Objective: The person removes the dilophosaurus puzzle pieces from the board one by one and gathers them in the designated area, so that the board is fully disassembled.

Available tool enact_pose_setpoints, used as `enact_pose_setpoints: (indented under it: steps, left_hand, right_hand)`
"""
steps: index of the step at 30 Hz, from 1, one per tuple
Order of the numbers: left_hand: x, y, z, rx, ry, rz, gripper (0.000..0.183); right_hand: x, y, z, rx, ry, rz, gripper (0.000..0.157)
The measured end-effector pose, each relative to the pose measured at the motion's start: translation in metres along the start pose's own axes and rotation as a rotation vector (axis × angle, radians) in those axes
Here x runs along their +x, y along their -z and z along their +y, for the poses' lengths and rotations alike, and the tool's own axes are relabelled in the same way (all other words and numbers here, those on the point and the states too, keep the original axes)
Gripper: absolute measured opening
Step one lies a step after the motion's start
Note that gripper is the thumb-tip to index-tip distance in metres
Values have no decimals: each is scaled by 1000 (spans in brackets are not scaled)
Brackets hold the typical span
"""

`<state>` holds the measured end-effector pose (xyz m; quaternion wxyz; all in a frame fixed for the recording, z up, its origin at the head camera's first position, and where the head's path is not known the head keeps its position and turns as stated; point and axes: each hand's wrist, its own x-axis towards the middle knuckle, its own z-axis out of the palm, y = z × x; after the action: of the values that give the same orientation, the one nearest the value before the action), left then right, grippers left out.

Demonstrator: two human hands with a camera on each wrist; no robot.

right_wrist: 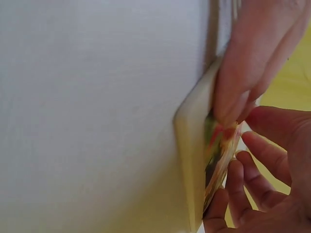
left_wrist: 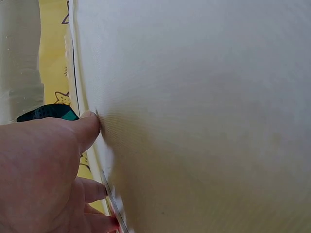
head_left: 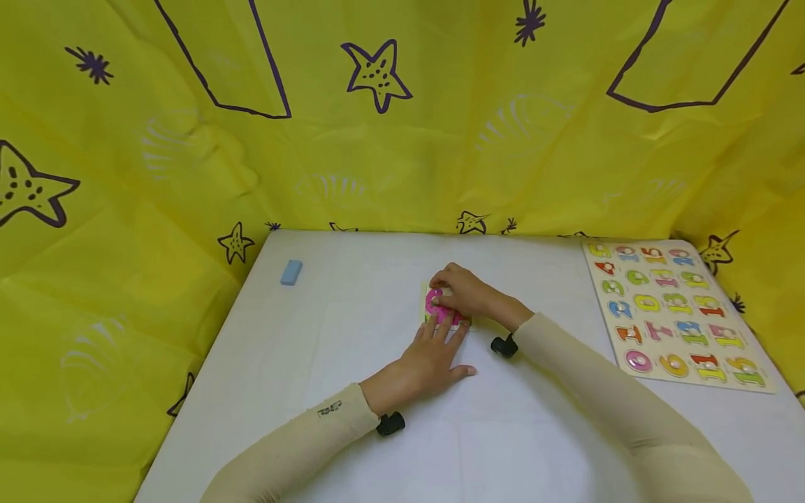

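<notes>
A small pale-edged puzzle board (head_left: 424, 293) with a bright pink picture lies at the middle of the table. My left hand (head_left: 429, 363) rests with its fingers stretched over the board's near part, thumb spread out to the right. My right hand (head_left: 468, 292) reaches in from the right with bent fingers, its thumb and fingertips pinching at a pink puzzle piece (head_left: 432, 300). In the right wrist view the board's thick edge (right_wrist: 187, 145) shows, with right fingers (right_wrist: 265, 150) along the coloured pieces. The hands cover much of the picture.
A light blue block (head_left: 291, 272) lies at the table's back left. At the right is a large number puzzle board (head_left: 685, 314) with colourful numerals. Yellow cloth (head_left: 377, 154) with starfish drawings hangs behind and beside the white table (head_left: 314, 349).
</notes>
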<state>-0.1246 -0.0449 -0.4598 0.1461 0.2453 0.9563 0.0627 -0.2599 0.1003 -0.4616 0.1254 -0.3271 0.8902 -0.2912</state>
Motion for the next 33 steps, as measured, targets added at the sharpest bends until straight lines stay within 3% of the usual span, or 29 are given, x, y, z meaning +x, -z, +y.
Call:
enact_pose_setpoints:
  steps: [14,22,33]
  left_hand:
    - [-1,3,4,-4,-13,-5,81]
    - [1,3,4,29,-17,8,82]
    - [0,2,4,8,1,-9,83]
  right_hand:
    - [-1,2,3,-44,-35,-4,35]
    - [-2,8,1,-105,29,-12,32]
    - [-2,9,1,-49,46,-31,30]
